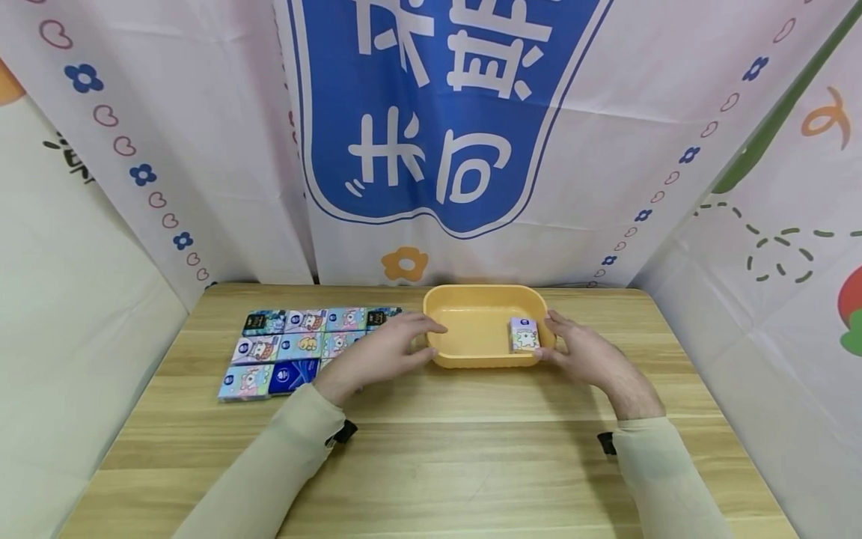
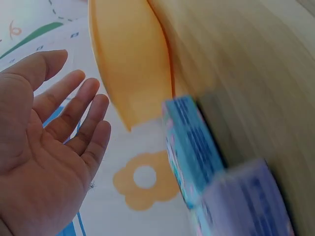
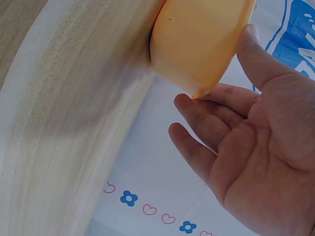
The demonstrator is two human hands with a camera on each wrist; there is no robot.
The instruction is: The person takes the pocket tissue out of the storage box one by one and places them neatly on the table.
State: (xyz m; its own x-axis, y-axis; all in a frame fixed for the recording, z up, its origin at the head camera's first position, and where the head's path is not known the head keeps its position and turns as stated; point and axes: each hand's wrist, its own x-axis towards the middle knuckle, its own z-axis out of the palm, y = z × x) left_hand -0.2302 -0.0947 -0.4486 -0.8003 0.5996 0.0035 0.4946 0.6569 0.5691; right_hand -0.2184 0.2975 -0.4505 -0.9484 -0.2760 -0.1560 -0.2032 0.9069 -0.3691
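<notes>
A yellow plastic bin (image 1: pixel 471 361) stands at the back of the table, with one small lilac tissue pack (image 1: pixel 524 337) upright at its right end. My right hand (image 1: pixel 582 352) holds the bin's right end, its thumb at the rim and its fingers along the outside. Beside the bin's left end is my left hand (image 1: pixel 387 348), fingers loosely spread and nothing in its grasp. In the left wrist view, that palm (image 2: pixel 44 152) appears apart from the bin. Rows of printed tissue packs (image 1: pixel 299 346) lie left of the bin, partly hidden by my left hand and wrist.
The wooden table (image 1: pixel 471 449) extends in front of the bin. Behind it hangs a white cloth (image 1: pixel 222 135) with a blue printed sign, and more printed cloth (image 1: pixel 774 314) encloses the sides.
</notes>
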